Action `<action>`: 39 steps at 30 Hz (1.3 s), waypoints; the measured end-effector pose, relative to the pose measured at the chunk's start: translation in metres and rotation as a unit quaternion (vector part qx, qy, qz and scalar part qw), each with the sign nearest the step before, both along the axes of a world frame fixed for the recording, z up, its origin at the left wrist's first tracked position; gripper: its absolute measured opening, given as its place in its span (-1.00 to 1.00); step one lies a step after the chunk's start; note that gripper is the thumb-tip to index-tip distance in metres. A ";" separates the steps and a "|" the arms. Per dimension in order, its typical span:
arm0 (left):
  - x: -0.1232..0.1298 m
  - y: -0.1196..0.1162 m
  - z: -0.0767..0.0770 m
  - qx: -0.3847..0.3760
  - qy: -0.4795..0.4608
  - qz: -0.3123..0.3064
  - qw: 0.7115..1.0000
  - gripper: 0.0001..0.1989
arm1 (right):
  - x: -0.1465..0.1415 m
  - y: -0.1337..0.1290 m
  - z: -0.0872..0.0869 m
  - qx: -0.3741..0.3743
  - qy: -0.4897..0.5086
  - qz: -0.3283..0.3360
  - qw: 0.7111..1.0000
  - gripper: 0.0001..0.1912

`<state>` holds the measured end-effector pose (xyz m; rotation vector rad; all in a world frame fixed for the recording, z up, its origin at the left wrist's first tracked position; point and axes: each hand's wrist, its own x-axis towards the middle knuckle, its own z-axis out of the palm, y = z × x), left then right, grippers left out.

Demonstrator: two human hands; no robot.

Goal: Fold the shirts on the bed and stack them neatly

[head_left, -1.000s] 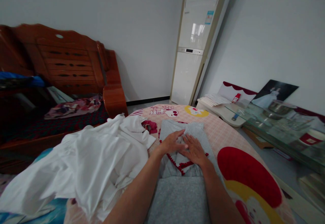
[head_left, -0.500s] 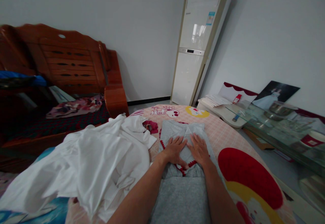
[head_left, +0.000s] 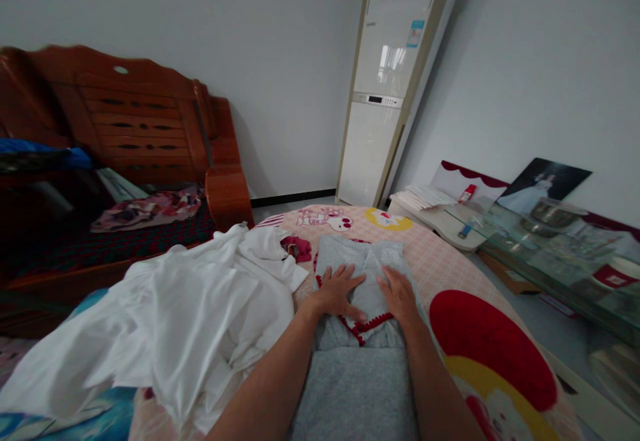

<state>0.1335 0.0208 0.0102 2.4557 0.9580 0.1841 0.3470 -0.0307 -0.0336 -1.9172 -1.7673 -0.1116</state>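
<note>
A grey garment (head_left: 357, 388) with zigzag red trim lies folded in part on the round, cloth-covered table. My left hand (head_left: 340, 292) rests flat on its left side, fingers spread and thumb pointing inward. On the right side, my right hand (head_left: 399, 294) lies on the same grey cloth with its fingers stretched out. Between the hands a strip of grey fabric and the red trim show. Left of the garment is a heap of white cloth (head_left: 200, 314), with a dark pink piece of cloth (head_left: 299, 248) at its far edge.
The pink patterned tablecloth (head_left: 425, 248) covers the table. A wooden sofa (head_left: 145, 121) stands at the far left, a tall white air conditioner (head_left: 373, 148) in the corner. To the right is a glass-topped stand (head_left: 560, 261) with metal bowls (head_left: 555, 213).
My hands have moved apart, the left one a little leftward and the right one rightward. More grey cloth shows between them. The garment stays in place.
</note>
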 end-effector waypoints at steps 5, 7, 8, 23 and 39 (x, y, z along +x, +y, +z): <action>0.005 0.006 0.016 -0.091 -0.231 0.059 0.967 -0.63 | 0.014 -0.005 0.019 -0.007 0.065 -0.151 0.986 -0.69; 0.008 0.006 0.017 -0.179 -0.264 0.041 0.947 -0.74 | 0.019 -0.009 0.027 -0.030 0.076 -0.160 0.984 -0.73; 0.010 0.006 0.016 -0.219 -0.268 0.035 0.938 -0.76 | 0.022 -0.011 0.030 -0.043 0.079 -0.154 0.984 -0.74; 0.011 0.008 0.005 -0.149 -0.188 0.025 0.971 -0.67 | 0.039 -0.025 0.046 -0.185 0.383 -0.102 0.899 -0.95; 0.015 0.006 0.006 -0.230 -0.244 0.013 0.942 -0.73 | 0.037 -0.021 0.045 -0.114 0.092 -0.216 0.965 -0.83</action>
